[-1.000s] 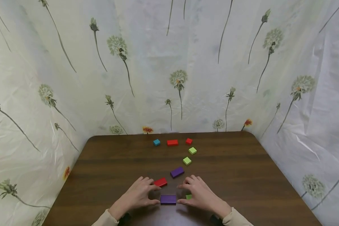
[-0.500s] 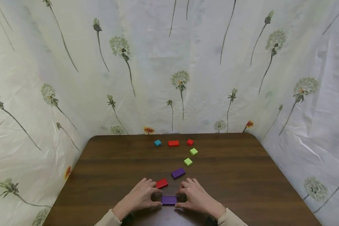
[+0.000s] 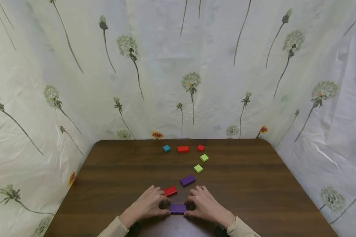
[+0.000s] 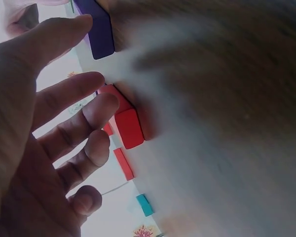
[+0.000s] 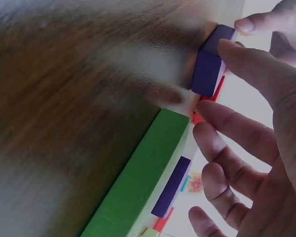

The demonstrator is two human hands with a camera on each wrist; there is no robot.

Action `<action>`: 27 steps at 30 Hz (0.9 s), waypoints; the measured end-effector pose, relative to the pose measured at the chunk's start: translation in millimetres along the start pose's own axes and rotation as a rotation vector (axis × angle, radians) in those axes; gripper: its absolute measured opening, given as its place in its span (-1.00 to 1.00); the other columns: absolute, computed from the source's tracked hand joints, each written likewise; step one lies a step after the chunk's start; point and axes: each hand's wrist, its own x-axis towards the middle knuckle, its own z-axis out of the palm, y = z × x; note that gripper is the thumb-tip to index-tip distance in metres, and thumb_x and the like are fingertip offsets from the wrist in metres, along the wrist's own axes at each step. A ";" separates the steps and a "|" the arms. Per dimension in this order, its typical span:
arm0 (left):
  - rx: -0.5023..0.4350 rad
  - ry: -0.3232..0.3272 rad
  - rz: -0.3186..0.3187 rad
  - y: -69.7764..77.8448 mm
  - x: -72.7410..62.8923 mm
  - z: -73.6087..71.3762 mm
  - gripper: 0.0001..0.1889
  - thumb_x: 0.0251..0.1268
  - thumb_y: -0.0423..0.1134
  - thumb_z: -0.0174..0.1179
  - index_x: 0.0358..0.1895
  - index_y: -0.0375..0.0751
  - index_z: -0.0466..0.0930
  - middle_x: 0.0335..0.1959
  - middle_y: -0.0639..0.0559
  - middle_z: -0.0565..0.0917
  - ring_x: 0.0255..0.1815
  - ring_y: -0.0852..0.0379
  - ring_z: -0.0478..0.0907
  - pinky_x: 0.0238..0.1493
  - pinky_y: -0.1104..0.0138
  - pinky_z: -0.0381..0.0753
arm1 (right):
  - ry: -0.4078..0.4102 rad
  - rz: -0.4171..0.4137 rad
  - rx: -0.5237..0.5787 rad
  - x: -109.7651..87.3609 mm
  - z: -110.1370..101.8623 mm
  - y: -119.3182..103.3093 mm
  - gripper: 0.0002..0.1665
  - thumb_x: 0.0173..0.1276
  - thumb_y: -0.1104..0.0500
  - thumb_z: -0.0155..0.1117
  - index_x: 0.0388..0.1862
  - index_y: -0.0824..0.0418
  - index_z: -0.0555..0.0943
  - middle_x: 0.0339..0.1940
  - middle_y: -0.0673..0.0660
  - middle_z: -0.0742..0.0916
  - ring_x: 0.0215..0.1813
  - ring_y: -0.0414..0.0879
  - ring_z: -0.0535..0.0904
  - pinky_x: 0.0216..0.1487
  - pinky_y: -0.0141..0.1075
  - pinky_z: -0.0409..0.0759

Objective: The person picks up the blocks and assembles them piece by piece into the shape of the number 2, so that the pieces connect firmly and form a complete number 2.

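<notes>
A purple block lies lengthwise across the near part of the table, between my two hands. At its left end is my left hand, thumb tip at the block and the other fingers spread loosely beyond. My right hand mirrors this at the right end, thumb against the block in the right wrist view. A red block lies just beyond the left fingertips. Beneath the right fingers, the right wrist view shows a long green block, hidden behind that hand in the head view.
Farther back on the brown table lie another purple block, light green blocks, a red block, a small red block and a blue block. A flower-printed curtain surrounds the table's back and sides.
Both hands have closed in from either side, their thumbs meeting the near purple block's ends. The green patch by the right hand is now covered in the head view. The blocks stay put.
</notes>
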 end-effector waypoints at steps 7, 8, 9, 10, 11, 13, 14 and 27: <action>0.000 -0.012 -0.003 -1.5 1.7 1.8 -0.59 0.06 0.31 0.28 -0.16 0.16 0.74 -0.30 0.32 0.66 -0.30 0.29 0.42 -0.27 0.41 0.26 | 0.030 -0.028 -0.028 0.1 2.4 1.6 -0.57 -0.02 -0.36 0.42 -0.36 -0.10 0.71 -0.35 -0.18 0.60 -0.26 -0.22 0.38 -0.14 -0.24 0.29; -0.001 -0.014 -0.004 -1.4 1.4 2.2 -0.59 0.06 0.31 0.28 -0.15 0.16 0.74 -0.30 0.32 0.66 -0.30 0.29 0.42 -0.27 0.41 0.26 | 0.029 -0.028 -0.027 -0.1 2.5 1.5 -0.57 -0.02 -0.36 0.43 -0.36 -0.09 0.71 -0.35 -0.18 0.60 -0.26 -0.22 0.38 -0.13 -0.23 0.29; -0.005 -0.016 -0.002 -1.1 1.2 2.6 -0.59 0.06 0.31 0.28 -0.15 0.16 0.74 -0.30 0.33 0.66 -0.30 0.30 0.41 -0.27 0.41 0.26 | 0.026 -0.027 -0.024 -0.4 2.4 1.4 -0.57 -0.02 -0.35 0.43 -0.36 -0.09 0.72 -0.35 -0.18 0.61 -0.25 -0.21 0.39 -0.13 -0.23 0.29; -0.011 -0.018 0.000 -0.7 1.0 2.8 -0.58 0.07 0.31 0.27 -0.14 0.16 0.74 -0.31 0.33 0.65 -0.31 0.31 0.40 -0.28 0.42 0.24 | 0.017 -0.023 -0.019 -0.6 2.1 1.2 -0.58 -0.01 -0.35 0.43 -0.35 -0.09 0.72 -0.35 -0.18 0.61 -0.25 -0.21 0.39 -0.12 -0.22 0.29; -0.019 -0.018 0.004 -0.2 0.8 3.0 -0.58 0.07 0.30 0.27 -0.14 0.15 0.73 -0.31 0.32 0.66 -0.32 0.32 0.39 -0.29 0.42 0.22 | 0.008 -0.020 -0.014 -0.7 1.9 1.0 -0.58 0.00 -0.34 0.42 -0.35 -0.09 0.72 -0.34 -0.18 0.61 -0.24 -0.21 0.39 -0.11 -0.21 0.30; -0.030 -0.014 0.016 0.8 0.8 3.9 -0.59 0.09 0.30 0.27 -0.14 0.14 0.73 -0.31 0.31 0.66 -0.34 0.33 0.37 -0.30 0.43 0.19 | -0.009 -0.013 -0.002 -0.9 1.8 0.4 -0.59 0.01 -0.33 0.42 -0.34 -0.09 0.72 -0.34 -0.18 0.61 -0.23 -0.20 0.39 -0.10 -0.21 0.30; -0.034 -0.013 0.021 1.3 0.9 4.4 -0.59 0.09 0.29 0.27 -0.15 0.14 0.73 -0.32 0.31 0.66 -0.35 0.33 0.36 -0.31 0.44 0.18 | -0.015 -0.011 0.001 -0.9 2.0 0.3 -0.59 0.02 -0.33 0.42 -0.34 -0.09 0.72 -0.35 -0.18 0.60 -0.24 -0.21 0.38 -0.11 -0.21 0.30; -0.022 -0.017 0.023 3.5 3.6 5.4 -0.62 0.08 0.30 0.27 -0.25 0.13 0.74 -0.39 0.35 0.64 -0.36 0.35 0.37 -0.33 0.45 0.16 | -0.042 0.009 0.021 -1.6 0.6 1.4 -0.61 0.05 -0.33 0.39 -0.31 -0.11 0.72 -0.34 -0.18 0.60 -0.23 -0.22 0.37 -0.09 -0.19 0.30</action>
